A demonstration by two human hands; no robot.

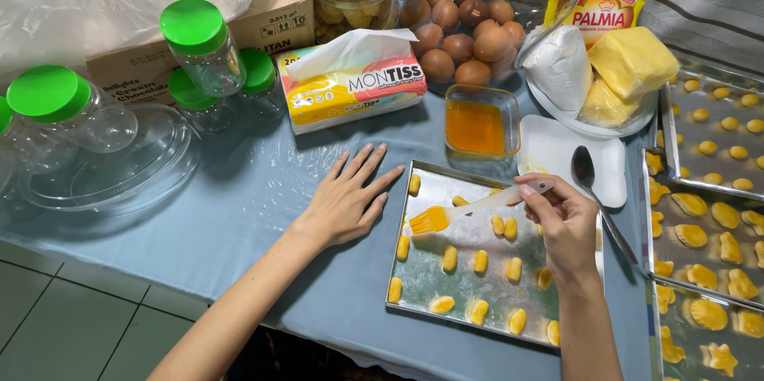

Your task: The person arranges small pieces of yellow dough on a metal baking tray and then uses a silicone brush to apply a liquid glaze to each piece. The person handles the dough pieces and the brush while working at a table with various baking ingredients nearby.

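My right hand (563, 222) holds a pastry brush (469, 207) with a clear handle and orange bristles. The bristles hover over the left part of a metal baking tray (422, 285) that carries several small yellow dough pieces (480, 261). My left hand (346, 198) lies flat and open on the blue tablecloth, just left of the tray, fingers spread. Behind the tray stands a small square glass dish of orange egg wash (476, 126).
Right: more trays of shaped cookies (708, 246), a white plate (557, 150) with a spoon (593, 190). Back: tissue box (350, 82), bowl of brown eggs (465, 27), bowl with butter and a white bag (605, 70). Left: green-lidded clear jars (203, 42), glass lid (119, 170), table edge.
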